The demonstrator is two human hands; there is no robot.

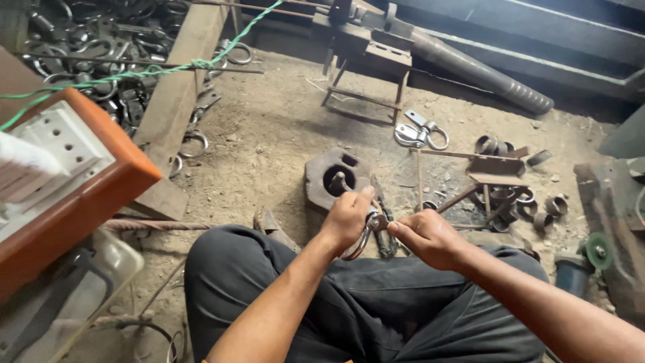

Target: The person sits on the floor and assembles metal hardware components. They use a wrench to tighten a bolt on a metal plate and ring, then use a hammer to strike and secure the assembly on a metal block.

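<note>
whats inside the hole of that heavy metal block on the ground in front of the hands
A short metal peg stands inside the block. The left hand covers the hole's near edge, and its bottom is too dark to see.

One head-worn view, looking steeply down over the person's lap

The camera sits at head height on a seated person and faces forward and down, so the dark-trousered knees (376,296) fill the bottom edge and both forearms run up from there to the left hand (346,218) and right hand (426,236) near the centre (close, at arm's reach). Beyond them it takes in the dirt floor (282,128) up to a metal stand (366,57) at the top edge; there is no second view to share anything with.
</note>
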